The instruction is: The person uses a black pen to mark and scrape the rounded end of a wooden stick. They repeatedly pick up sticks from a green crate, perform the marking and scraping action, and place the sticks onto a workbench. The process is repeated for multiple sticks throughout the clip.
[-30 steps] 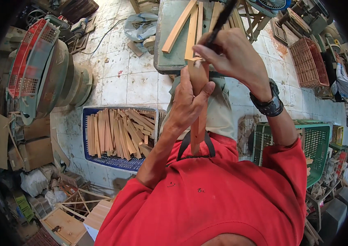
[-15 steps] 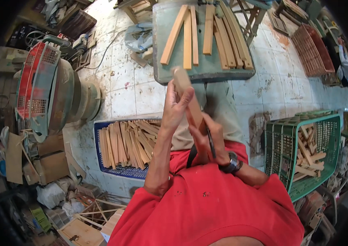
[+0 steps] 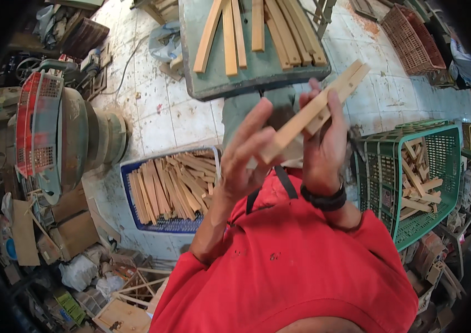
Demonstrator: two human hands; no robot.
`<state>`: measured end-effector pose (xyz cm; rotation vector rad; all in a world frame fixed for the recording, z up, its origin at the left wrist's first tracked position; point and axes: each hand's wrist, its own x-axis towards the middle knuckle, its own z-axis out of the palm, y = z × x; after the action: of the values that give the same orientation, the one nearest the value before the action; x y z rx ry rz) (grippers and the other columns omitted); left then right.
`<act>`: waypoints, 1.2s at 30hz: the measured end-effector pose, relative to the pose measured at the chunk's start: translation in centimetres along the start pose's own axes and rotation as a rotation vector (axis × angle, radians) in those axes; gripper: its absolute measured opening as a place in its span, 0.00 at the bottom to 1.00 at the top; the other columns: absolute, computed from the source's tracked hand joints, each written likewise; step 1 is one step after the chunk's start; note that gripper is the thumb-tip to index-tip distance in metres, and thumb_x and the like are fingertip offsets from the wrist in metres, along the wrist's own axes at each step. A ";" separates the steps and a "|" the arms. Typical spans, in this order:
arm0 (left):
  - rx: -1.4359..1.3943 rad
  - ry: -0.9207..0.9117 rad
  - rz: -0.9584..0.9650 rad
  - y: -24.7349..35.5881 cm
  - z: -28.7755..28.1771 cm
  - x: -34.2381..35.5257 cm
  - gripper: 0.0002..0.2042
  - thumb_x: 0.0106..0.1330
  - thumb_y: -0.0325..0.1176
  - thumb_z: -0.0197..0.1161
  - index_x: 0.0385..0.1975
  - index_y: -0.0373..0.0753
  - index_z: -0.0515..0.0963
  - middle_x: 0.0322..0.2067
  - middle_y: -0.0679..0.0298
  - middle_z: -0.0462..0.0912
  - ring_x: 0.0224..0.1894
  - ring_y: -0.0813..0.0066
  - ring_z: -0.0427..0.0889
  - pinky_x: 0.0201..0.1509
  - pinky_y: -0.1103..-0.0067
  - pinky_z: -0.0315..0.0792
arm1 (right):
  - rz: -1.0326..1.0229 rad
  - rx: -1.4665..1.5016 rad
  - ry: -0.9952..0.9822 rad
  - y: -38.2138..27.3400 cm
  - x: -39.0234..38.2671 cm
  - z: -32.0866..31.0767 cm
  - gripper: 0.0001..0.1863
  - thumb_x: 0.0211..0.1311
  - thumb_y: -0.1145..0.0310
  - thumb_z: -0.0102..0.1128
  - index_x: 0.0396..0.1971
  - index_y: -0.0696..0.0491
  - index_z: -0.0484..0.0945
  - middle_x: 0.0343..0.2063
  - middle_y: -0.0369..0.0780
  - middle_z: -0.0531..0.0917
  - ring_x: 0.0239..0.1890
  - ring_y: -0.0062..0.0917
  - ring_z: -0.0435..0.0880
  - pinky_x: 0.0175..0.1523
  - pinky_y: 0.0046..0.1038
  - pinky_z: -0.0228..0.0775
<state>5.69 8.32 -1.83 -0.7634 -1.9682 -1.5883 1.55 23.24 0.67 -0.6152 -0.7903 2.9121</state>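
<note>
**Table [image 3: 208, 83] and tiled floor [image 3: 155, 127] both laden**

Wooden strips [image 3: 230, 44] are borne on the grey-green table in two groups, three at left, more at right. On the stained floor, a blue crate [image 3: 163, 226], a green crate [image 3: 377, 183] and a reddish basket [image 3: 404, 44] are supported.

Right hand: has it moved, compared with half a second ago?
Yes, forward: judged against the table, the right hand is now closer to its near edge.

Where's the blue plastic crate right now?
In the head view, the blue plastic crate, holding wooden strips, sits on the tiled floor to the left of the left hand.
</note>
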 end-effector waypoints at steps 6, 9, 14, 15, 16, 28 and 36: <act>-0.128 -0.200 0.091 2.5 -0.3 3.9 0.24 0.60 0.36 0.69 0.54 0.44 0.68 0.47 0.44 0.80 0.53 0.39 0.77 0.62 0.50 0.67 | 0.291 -0.142 -0.129 -2.0 -3.0 -0.3 0.21 0.75 0.59 0.45 0.51 0.62 0.73 0.37 0.40 0.83 0.39 0.23 0.83 0.47 0.25 0.75; -0.102 0.082 -0.020 3.9 -2.4 5.6 0.33 0.64 0.36 0.64 0.65 0.48 0.51 0.38 0.47 0.80 0.39 0.49 0.82 0.50 0.53 0.76 | 0.422 -0.608 -0.156 -4.1 -4.0 -3.3 0.23 0.72 0.60 0.50 0.58 0.62 0.68 0.47 0.45 0.81 0.41 0.22 0.83 0.45 0.24 0.79; -0.064 0.399 -0.426 2.3 -5.8 7.9 0.23 0.70 0.27 0.56 0.64 0.39 0.59 0.41 0.53 0.78 0.37 0.66 0.82 0.37 0.73 0.82 | 0.003 -1.113 -0.328 -3.2 -3.9 -6.6 0.25 0.69 0.60 0.54 0.58 0.62 0.68 0.47 0.46 0.81 0.41 0.23 0.84 0.45 0.23 0.77; -0.091 0.422 -0.532 1.8 -5.7 7.9 0.21 0.71 0.26 0.56 0.62 0.37 0.62 0.42 0.53 0.78 0.38 0.68 0.82 0.38 0.75 0.81 | -0.040 -1.158 -0.415 -2.7 -3.6 -6.3 0.24 0.68 0.60 0.54 0.56 0.61 0.70 0.44 0.45 0.81 0.39 0.22 0.83 0.43 0.24 0.76; -0.128 0.416 -0.585 1.2 -5.3 7.7 0.20 0.71 0.28 0.57 0.61 0.38 0.65 0.42 0.56 0.79 0.37 0.72 0.82 0.33 0.80 0.80 | -0.088 -1.203 -0.492 -2.2 -3.5 -5.9 0.23 0.68 0.60 0.55 0.54 0.61 0.71 0.41 0.43 0.81 0.37 0.22 0.82 0.41 0.24 0.75; -0.297 0.421 -0.842 -1.7 -5.3 4.8 0.19 0.67 0.29 0.63 0.57 0.40 0.70 0.37 0.65 0.83 0.33 0.86 0.80 0.25 0.89 0.72 | 0.265 -0.904 -0.719 1.9 -3.3 -4.8 0.22 0.66 0.55 0.57 0.47 0.60 0.74 0.21 0.40 0.79 0.22 0.19 0.78 0.29 0.24 0.71; -0.193 0.329 -0.824 -1.3 -4.6 5.0 0.23 0.66 0.22 0.60 0.61 0.39 0.66 0.43 0.63 0.80 0.40 0.82 0.80 0.37 0.83 0.75 | 0.236 -0.921 -0.689 2.2 -2.8 -3.6 0.20 0.65 0.55 0.57 0.41 0.59 0.75 0.19 0.39 0.79 0.22 0.20 0.78 0.29 0.24 0.69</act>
<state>1.32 4.15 1.63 0.3153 -1.9951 -2.1961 5.63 22.61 -2.28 0.3732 -2.3049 2.8001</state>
